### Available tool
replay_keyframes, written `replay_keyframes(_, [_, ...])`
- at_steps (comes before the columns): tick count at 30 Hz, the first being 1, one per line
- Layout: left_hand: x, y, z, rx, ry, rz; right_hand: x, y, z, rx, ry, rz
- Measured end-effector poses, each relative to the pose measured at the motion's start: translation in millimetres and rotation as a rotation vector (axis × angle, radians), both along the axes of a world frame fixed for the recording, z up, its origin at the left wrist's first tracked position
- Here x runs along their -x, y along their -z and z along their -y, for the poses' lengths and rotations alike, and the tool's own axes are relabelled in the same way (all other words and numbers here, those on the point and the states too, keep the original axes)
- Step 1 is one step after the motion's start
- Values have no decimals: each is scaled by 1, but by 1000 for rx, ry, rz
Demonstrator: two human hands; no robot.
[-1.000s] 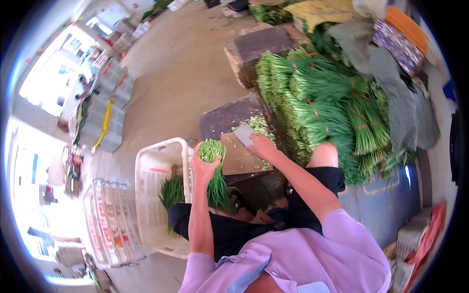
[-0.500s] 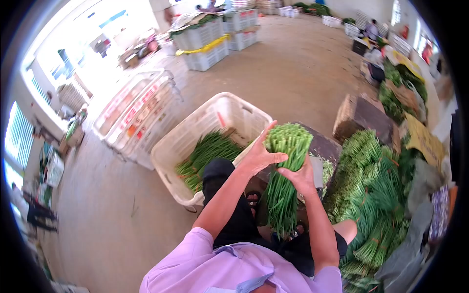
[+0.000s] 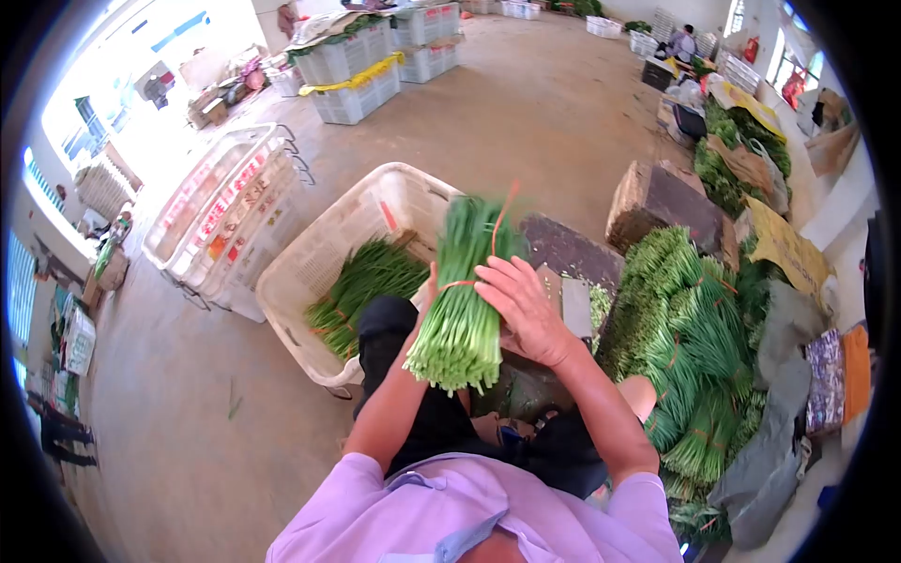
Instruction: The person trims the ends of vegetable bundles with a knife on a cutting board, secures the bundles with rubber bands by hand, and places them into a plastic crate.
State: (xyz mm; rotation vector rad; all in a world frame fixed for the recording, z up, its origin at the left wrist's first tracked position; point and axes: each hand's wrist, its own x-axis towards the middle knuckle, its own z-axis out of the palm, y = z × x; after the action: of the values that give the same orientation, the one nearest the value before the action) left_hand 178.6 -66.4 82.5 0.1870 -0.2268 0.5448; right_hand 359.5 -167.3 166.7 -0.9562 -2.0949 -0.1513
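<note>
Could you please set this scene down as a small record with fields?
held: bundle of green stalks, pale ends toward the wearer
tie: red band around the bundle; a loose-looking red strand rises beside it
left hand: at the bundle's side, partly hidden
right hand: at its other side, fingers near the red strand
left: white crate with green stalks inside
right: flat grey blade; beyond it, piled green bundles

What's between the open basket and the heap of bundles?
Mainly the held bundle, right hand, a dark block, a blade and green bits, in the head view.
</note>
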Motion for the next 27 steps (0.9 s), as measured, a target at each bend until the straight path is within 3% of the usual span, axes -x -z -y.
replay_keyframes(2, [1, -23, 7, -43, -39, -258, -10, 14, 28, 165, 223, 28])
replay_keyframes(4, [-3, 15, -18, -65, 36, -331, -23, 45, 52, 202, 364, -12])
replay_keyframes(6, [-11, 26, -28, -278, -103, -415, -32, 62, 67, 437, 470, -303])
replay_keyframes(7, [-18, 29, -26, -315, -159, -443, -34, 70, 68, 439, 490, -304])
replay_keyframes(9, [-26, 38, -21, -289, -112, -447, -33, 89, 71, 598, 430, -691])
replay_keyframes(11, [-33, 50, -24, -273, -88, -498, -28, 103, 69, 641, 449, -798])
replay_keyframes(15, [-36, 68, -20, -281, -103, -580, -11, 80, 55, 800, 419, -1048])
replay_keyframes(20, [-31, 77, -15, -229, -145, -619, 17, 66, 25, 798, 417, -952])
replay_keyframes(23, [-28, 69, -10, -194, -191, -640, 33, 75, 7, 645, 518, -631])
replay_keyframes(27, [-29, 83, -11, -144, -197, -659, 41, 80, -3, 491, 578, -477])
